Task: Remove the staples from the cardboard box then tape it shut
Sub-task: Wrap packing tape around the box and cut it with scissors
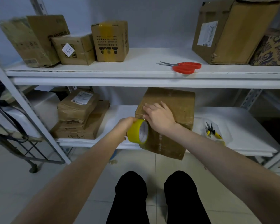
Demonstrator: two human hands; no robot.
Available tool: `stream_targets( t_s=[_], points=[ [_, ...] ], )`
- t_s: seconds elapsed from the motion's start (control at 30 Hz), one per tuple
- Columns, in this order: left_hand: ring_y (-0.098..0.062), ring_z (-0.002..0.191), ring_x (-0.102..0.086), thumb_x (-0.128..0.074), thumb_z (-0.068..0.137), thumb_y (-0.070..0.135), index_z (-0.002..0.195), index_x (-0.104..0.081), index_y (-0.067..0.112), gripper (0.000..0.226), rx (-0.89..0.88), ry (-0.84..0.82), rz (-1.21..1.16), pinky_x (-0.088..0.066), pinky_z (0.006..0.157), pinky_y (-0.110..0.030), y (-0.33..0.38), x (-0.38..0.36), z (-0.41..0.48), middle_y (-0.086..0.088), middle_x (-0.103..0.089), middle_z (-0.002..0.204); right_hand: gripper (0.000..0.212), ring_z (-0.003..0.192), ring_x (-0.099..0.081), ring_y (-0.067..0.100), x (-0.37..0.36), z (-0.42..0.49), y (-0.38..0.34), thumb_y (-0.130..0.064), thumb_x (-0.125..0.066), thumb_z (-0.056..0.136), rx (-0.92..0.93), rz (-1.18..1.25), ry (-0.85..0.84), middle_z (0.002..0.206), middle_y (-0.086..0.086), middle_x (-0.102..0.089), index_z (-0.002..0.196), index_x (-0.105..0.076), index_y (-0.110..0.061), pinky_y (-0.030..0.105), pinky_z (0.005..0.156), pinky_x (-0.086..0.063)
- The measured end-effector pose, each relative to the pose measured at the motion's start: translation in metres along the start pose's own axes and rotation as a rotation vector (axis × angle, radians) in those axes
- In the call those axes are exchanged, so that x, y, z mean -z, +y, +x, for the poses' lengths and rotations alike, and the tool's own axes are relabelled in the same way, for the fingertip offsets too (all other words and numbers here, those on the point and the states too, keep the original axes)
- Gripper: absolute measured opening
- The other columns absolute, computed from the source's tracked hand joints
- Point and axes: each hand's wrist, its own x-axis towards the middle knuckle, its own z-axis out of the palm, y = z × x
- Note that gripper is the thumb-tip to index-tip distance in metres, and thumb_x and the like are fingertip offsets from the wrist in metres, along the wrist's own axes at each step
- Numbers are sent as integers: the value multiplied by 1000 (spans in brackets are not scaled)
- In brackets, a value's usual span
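The cardboard box [173, 101] sits on the lower shelf [249, 126], turned at a slant with its near end hanging past the shelf's front edge. The right hand [160, 117] lies flat on the box top near its front left corner, fingers straight and slightly spread, pressing down. Just beside it, the left hand [125, 125] grips a yellow tape roll [137, 131], fingers curled over the outside of the roll, which is held against the box's left front edge (whether a strip is already stuck down cannot be told). To the right of the box, yellow-handled pliers [211, 130] lie on the same shelf, apart from it. To the left stands a stack of brown parcels [81, 113]. On the upper shelf [144, 62] red-handled scissors [184, 67] lie near the front edge, with three cartons [63, 42] at the left and a large carton [229, 33] at the right. Below, black-trousered legs [131, 199] stand on a tiled floor [200, 175].
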Motion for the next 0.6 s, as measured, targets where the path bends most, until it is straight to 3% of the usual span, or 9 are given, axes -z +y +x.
stream_targets(
  t_s=[0.1,0.2,0.4,0.6],
  points=[
    [-28,101,-59,-58,87,40,119,-56,13,42,4,-83,-27,-44,95,-40,-7,6,3,-9,-63,110,47,135,-36,18,0,-1,2,-40,-37,100,-4,1,-1,149,-3,-41,142,-43,-19,43,114,-12],
    [-25,106,-58,-58,88,48,128,-51,13,55,-34,-107,67,-42,89,-38,-6,12,4,-7,-60,124,47,134,-38,20,1,0,-2,-40,-38,100,-9,-8,-16,149,-1,-42,142,-43,-19,44,114,-13],
    [-26,95,-54,-58,90,44,127,-50,2,56,-100,-28,288,-39,78,-32,-9,0,1,-12,-57,112,47,136,-36,19,6,0,-2,-39,-37,100,-12,7,-30,149,-2,-42,142,-43,-19,44,114,-10],
    [-30,118,-55,-51,94,46,131,-46,0,59,-31,-38,284,-39,77,-30,-17,-11,2,-16,-54,132,47,130,-42,19,10,-1,-2,-45,-42,96,-19,6,-18,141,-3,-50,136,-51,-20,48,113,-15]
  ],
)
